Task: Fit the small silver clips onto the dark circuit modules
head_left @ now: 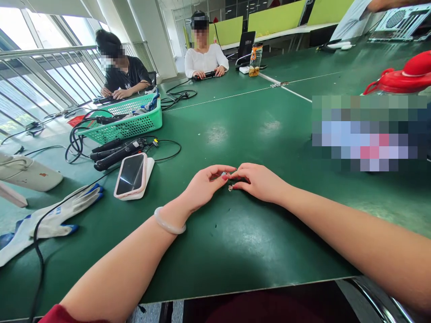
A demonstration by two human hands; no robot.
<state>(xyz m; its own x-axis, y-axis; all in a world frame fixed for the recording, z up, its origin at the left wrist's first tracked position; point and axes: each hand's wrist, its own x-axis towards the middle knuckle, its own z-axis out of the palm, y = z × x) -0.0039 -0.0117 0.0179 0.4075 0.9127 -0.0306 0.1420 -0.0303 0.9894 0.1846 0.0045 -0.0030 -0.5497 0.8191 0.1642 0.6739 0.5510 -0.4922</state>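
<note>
My left hand (pixel 207 185) rests over the green table with thumb and fingers curved together in a pinch. A tiny pale bit shows between them, too small to name. My right hand (pixel 257 181) meets it fingertip to fingertip, its fingers bent and the thumb below them. At the right thumb's tip sits a small glittering piece (pixel 230 188); whether it is held or part of the nail I cannot make out. A pale bangle (pixel 169 223) circles my left wrist. Left of my hands, a phone (pixel 131 174) with a pink edge lies on a white object.
A green basket (pixel 126 123) holds cables and tools, with black corded hair-iron-like tools (pixel 117 152) before it. Gloves (pixel 63 213) and a black cable lie left. A red-lidded container (pixel 404 76) stands right. Two people sit across the table; another person's arm reaches toward a metal case (pixel 399 22).
</note>
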